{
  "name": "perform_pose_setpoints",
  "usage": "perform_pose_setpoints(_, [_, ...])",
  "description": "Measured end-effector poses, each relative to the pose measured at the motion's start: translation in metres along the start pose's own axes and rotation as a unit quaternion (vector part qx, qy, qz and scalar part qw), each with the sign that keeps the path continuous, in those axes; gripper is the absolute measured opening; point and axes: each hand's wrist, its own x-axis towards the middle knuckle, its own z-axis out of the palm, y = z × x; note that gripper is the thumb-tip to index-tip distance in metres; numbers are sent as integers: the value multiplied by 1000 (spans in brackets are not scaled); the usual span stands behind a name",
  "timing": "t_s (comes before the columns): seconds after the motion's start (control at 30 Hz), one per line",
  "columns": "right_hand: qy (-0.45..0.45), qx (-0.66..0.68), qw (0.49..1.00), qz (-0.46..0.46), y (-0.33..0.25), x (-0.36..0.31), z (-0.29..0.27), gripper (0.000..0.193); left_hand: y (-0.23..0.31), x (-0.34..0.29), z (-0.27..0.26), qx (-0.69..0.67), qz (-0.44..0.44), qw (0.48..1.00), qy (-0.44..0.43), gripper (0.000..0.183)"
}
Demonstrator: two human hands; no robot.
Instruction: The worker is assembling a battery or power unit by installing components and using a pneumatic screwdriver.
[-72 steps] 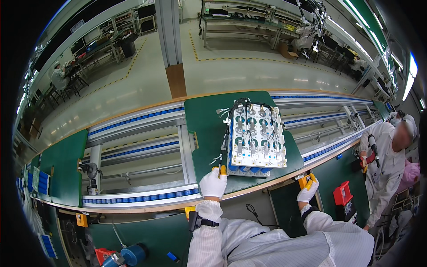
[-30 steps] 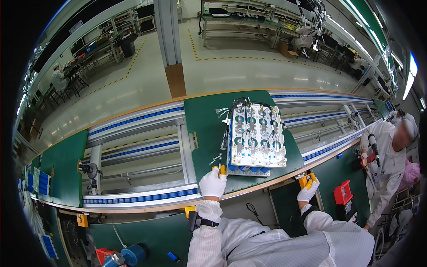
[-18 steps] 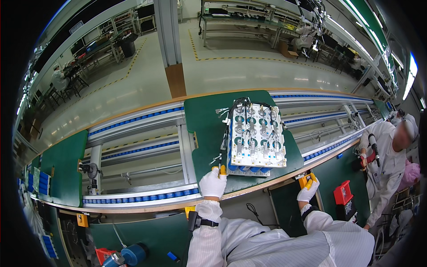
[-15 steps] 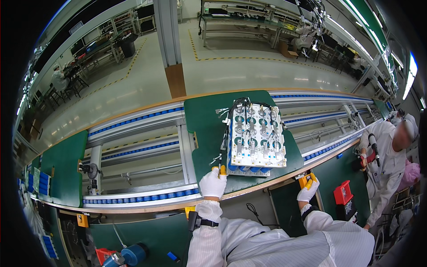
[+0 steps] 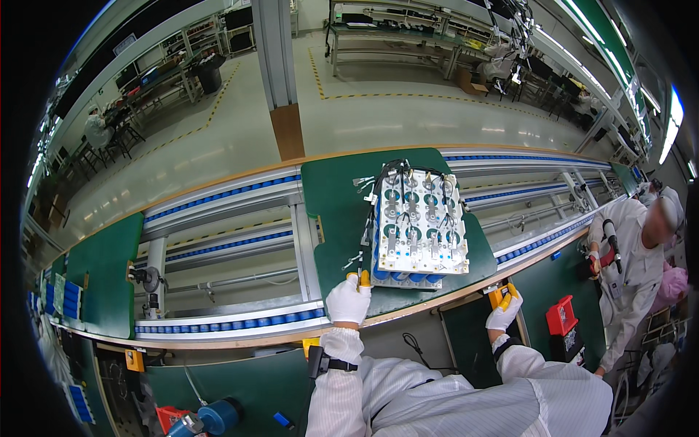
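One gloved left hand [image 5: 349,300], one gloved right hand [image 5: 504,313]. One white-topped module [image 5: 419,229]. Three yellow boxes [image 5: 133,360]. Two red bins [image 5: 561,318]. One black trash can [image 5: 210,76]. One grey column [image 5: 274,58]. One cardboard box [image 5: 470,84].

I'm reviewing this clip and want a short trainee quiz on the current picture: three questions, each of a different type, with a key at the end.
1. True or false: the white-topped block stands on the green board.
2. Which of these is nearest to the right hand?
A) red bin
B) yellow box
C) grey pillar
3. Which hand has its fingers at the near end of the black cables running along the side of the block?

Key
1. True.
2. B.
3. The left hand.
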Motion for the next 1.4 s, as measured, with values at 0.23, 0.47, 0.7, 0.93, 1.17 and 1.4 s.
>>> perform_pose_setpoints(0.23, [-9, -62, 998, -26, -5, 0, 0, 30, 0, 0, 0, 0, -3, 1000, 0, 29])
perform_pose_setpoints(0.47, [-4, -61, 997, -37, -6, 1, -1, 28, 1, 0, -1, 4, -4, 1000, -7, 28])
perform_pose_setpoints(0.7, [-4, -30, 999, -13, -12, 0, 1, 28, 1, 0, -1, 11, -8, 1000, -12, 28])
perform_pose_setpoints(0.93, [-11, -73, 997, -29, -9, 0, -2, 31, 2, 0, -1, 9, -7, 1000, -7, 28])
perform_pose_setpoints(1.17, [-3, -37, 999, -13, -5, 0, -2, 30, 1, 0, -1, 12, -6, 1000, -7, 28])
perform_pose_setpoints(1.4, [-8, -14, 1000, 4, -7, 0, -1, 30, 4, 0, -4, 1, -8, 1000, -4, 27])
